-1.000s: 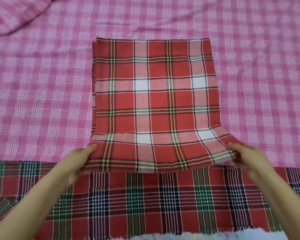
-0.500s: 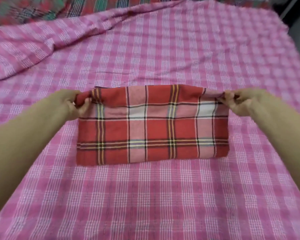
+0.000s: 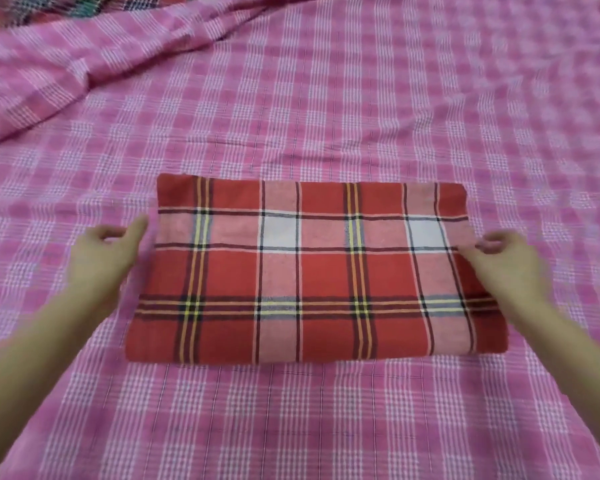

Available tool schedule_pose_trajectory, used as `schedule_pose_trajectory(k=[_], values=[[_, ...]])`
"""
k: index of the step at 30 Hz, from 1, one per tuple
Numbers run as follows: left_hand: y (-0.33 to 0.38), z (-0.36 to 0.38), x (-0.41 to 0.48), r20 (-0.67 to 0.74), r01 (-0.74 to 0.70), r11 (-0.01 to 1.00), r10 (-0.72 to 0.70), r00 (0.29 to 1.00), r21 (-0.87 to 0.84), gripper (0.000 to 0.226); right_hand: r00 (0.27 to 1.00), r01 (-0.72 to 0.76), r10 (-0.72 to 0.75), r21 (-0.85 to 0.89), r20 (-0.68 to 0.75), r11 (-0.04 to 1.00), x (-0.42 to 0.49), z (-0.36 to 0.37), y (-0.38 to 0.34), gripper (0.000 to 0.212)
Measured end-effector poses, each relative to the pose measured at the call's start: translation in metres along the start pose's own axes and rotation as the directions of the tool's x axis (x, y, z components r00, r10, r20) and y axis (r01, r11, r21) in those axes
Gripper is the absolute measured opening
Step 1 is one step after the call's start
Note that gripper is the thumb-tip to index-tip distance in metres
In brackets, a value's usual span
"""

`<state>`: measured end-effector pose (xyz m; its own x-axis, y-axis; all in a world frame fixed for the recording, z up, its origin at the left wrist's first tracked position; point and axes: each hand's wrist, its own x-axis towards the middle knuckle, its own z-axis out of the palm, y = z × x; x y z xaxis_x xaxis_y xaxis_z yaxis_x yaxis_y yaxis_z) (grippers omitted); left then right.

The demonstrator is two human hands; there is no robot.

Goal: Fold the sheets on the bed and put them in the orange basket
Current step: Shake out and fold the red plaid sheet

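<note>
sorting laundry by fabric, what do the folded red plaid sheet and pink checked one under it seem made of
Red plaid sheet: probably woven cotton or flannel, matte, slightly fuzzy, thick rounded fold edges. Pink checked sheet: likely thinner woven cotton, matte; visible thread grid, soft wrinkles.

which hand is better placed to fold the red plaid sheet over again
Right, likely: the right hand lies over the right end of the red plaid sheet, so it could lift that end across. The left hand sits beside the left edge, holding nothing.
</note>
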<state>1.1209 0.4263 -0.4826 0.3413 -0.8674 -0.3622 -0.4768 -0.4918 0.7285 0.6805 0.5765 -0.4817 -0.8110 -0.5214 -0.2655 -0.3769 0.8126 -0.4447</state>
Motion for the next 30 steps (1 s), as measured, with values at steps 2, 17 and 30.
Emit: schedule_pose_trajectory(k=[2,17,30], values=[[-0.02,-0.011,-0.026,0.063,0.048,0.991,-0.056,0.996,0.128,0.075,0.995,0.099,-0.102,-0.142,-0.018,0.985,-0.023,0.002,0.022,0.054],[-0.054,-0.072,-0.154,0.182,0.16,0.969,-0.195,0.964,0.19,0.031,0.927,-0.319,0.163,0.479,0.338,0.818,-0.144,-0.043,0.069,0.028],[-0.193,-0.194,-0.267,0.275,0.145,0.761,-0.396,0.876,0.633,0.05,0.666,-0.706,0.443,0.315,0.601,0.634,-0.356,-0.049,0.202,0.008]])
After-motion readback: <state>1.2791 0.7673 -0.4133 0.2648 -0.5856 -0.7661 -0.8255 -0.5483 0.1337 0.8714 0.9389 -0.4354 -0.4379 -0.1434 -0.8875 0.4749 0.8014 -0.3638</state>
